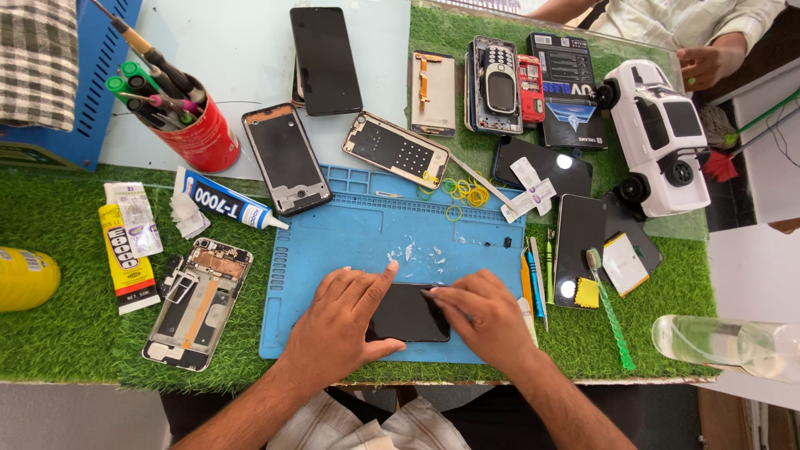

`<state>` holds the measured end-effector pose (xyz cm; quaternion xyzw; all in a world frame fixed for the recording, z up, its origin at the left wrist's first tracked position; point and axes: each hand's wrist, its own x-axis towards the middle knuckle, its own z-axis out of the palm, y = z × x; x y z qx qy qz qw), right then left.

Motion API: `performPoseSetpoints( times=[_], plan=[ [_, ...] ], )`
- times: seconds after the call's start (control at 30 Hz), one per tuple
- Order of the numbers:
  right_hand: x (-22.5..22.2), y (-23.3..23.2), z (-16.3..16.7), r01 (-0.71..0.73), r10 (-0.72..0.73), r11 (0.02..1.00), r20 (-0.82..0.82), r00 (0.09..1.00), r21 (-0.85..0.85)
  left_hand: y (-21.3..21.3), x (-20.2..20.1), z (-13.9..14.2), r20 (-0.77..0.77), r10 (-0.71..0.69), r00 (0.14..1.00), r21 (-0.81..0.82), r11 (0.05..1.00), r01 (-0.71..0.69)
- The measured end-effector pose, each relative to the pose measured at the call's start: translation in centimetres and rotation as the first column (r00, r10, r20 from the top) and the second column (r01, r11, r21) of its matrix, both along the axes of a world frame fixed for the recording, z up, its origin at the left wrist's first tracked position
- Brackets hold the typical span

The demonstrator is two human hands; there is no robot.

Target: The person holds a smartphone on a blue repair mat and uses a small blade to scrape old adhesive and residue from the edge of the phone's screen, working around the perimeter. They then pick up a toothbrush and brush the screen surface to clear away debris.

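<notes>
As hands (417, 321) press phone (408, 314), yellow packet (127, 260) left

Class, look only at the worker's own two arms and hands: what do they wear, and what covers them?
Both forearms are bare, with no sleeves reaching them. The left hand and right hand wear no gloves, and no ring, watch or wristband shows. Near the bottom edge, a light checked garment shows between the arms.
</notes>
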<state>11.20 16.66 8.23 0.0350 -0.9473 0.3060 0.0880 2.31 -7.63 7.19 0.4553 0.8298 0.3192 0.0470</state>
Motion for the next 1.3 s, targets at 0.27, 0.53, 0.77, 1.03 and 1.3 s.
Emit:
performPoseSetpoints(
  times=[0.27, 0.53, 0.77, 1.03, 1.3],
  plan=[
    [-0.6, 1.0, -0.2, 0.036, -0.034, 0.999, -0.045, 0.998, 0.038, 0.2, 0.1, 0.2, -0.016, 0.008, 1.0, -0.001, 1.0, -0.008],
    [1.7, 2.8, -0.1, -0.265, 0.273, 0.959, 0.089, 0.958, -0.097, 0.3, -0.1, 0.0, -0.016, -0.001, 1.0, -0.006, 1.0, 0.001],
    [-2.4, 4.6, -1.0, -0.194, 0.201, 0.975, -0.057, 0.978, 0.111, 0.5, 0.0, -0.3, -0.007, 0.01, 1.0, -0.022, 1.0, -0.01],
    [0.0, 4.6, -0.4, -0.185, 0.189, 0.98, 0.047, 0.981, -0.073, 0.4, -0.3, -0.5, -0.012, -0.001, 1.0, -0.024, 1.0, 0.001],
    [-1.1, 4.8, -0.8, -0.142, 0.148, 0.98, -0.033, 0.988, 0.139, 0.6, 0.1, -0.3, -0.027, 0.013, 1.0, 0.0, 1.0, -0.013]
  ],
)
